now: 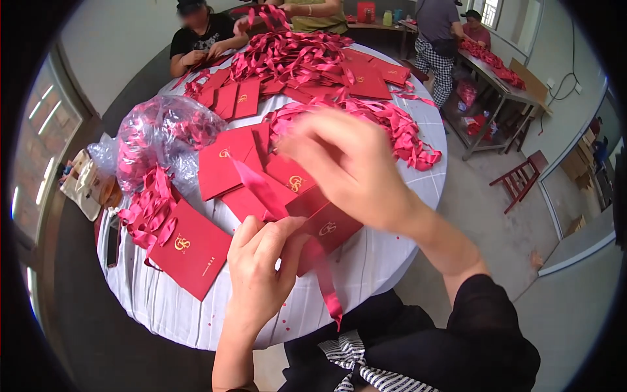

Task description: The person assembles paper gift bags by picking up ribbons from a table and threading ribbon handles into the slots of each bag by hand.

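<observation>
Left hand (258, 261) pinches a red ribbon (325, 281) between thumb and fingers; the right hand (353, 166) is raised, blurred and curled, and whether it grips anything I cannot tell. Good handling likely means a firm pinch and an untwisted strip. The ribbon trails beyond and below the left hand, beside a red bag (341, 227) on the surface (380, 256).
</observation>
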The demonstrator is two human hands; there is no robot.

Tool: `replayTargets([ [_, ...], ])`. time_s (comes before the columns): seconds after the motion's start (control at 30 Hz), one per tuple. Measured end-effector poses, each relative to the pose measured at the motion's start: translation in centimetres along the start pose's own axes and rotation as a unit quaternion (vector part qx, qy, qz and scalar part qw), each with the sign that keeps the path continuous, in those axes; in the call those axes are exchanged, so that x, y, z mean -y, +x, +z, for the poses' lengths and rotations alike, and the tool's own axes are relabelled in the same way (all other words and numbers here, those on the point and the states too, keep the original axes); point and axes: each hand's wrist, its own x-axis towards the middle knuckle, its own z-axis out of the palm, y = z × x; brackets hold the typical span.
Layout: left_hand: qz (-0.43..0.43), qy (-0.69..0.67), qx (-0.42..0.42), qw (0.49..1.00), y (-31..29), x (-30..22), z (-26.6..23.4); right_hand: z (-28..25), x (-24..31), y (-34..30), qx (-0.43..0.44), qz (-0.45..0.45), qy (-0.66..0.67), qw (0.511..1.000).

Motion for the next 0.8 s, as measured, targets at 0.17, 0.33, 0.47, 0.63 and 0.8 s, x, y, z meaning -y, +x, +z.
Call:
replayTargets([
  [0.17,0.012,-0.001,0.005,1.000,0.0,0.3,0.0,-0.1,2.3,-8.6,0.156,0.159,-0.026,0.975],
  [0.33,0.011,0.012,0.007,1.000,0.2,-0.1,-0.2,0.2,1.7,-13.0,0.179,0.309,0.259,0.897],
  [0.47,0.011,0.102,-0.009,0.995,0.4,-0.7,-0.1,-4.1,0.5,-14.1,0.170,0.444,0.344,0.810],
  [0.63,0.041,0.167,-0.002,0.985,1.1,-1.7,-0.3,-9.6,0.3,-13.7,0.124,0.410,0.151,0.891],
  [0.8,0.036,0.108,0.074,0.991,2.7,-2.2,0.0,-11.1,0.4,-13.8,-0.028,0.371,0.180,0.911],
])
